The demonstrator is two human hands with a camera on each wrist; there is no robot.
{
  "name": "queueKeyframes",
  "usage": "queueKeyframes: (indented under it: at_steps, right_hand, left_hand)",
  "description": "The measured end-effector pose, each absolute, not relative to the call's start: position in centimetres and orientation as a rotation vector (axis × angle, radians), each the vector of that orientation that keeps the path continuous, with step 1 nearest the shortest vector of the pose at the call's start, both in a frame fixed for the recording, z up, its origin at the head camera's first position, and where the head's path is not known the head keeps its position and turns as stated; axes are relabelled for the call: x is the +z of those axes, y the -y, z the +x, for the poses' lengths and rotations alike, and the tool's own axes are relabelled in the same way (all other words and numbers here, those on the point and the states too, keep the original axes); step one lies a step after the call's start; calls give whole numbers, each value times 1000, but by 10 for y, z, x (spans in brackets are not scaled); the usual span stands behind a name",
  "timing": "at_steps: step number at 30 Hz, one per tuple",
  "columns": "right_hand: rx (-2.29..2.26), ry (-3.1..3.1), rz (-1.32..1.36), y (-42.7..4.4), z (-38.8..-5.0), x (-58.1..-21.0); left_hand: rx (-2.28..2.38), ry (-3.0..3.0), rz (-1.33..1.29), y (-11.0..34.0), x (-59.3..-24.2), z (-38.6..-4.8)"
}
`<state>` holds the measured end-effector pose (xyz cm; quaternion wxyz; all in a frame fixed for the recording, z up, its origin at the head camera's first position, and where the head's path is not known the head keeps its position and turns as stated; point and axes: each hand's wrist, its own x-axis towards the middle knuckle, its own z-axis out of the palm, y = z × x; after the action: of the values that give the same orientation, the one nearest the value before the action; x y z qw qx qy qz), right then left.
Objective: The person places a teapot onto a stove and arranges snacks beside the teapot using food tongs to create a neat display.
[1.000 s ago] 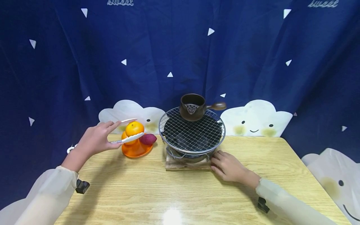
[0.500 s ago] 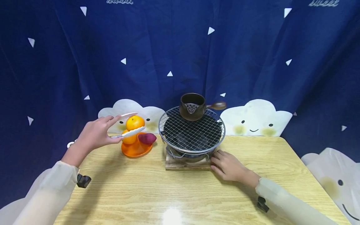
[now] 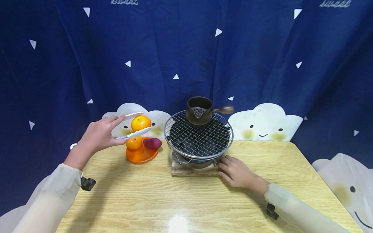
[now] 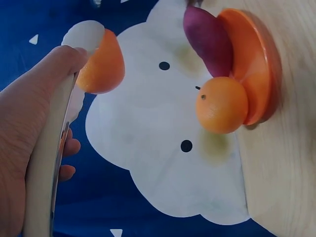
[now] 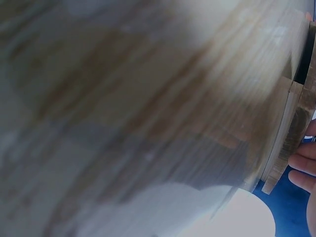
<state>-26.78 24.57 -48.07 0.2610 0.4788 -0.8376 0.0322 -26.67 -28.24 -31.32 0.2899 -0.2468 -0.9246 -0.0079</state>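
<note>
My left hand (image 3: 97, 136) grips white-tipped tongs (image 3: 139, 132), which pinch an orange (image 3: 141, 123) in the air above an orange plate (image 3: 141, 157). On that plate rest a second orange (image 3: 133, 143) and a purple sweet potato-like item (image 3: 152, 143). In the left wrist view the held orange (image 4: 102, 66) sits between the tong tips, apart from the orange (image 4: 222, 105) on the plate. My right hand (image 3: 237, 171) touches the right end of the wooden base (image 3: 186, 170) under the round grill, fingers bent against its edge; the right wrist view shows those fingers (image 5: 303, 165) beside the wood.
A round wire grill (image 3: 201, 139) stands on the wooden base at the table's middle back. On its rear part sits a dark brown pot (image 3: 199, 111) with a handle pointing right. A blue curtain (image 3: 186, 48) hangs behind the wooden table (image 3: 151, 200).
My left hand has risen slightly with the tongs, lifting the pinched orange upward off the orange below it. My right hand has stayed at the wooden base.
</note>
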Motion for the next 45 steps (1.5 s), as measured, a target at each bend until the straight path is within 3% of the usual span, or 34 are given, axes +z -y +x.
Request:
queueKeyframes:
  at_steps: [45]
  right_hand:
    - [107,2245,1302,-246,-268,-481]
  left_hand:
    - [-38,2480,-733,227,-274,-271]
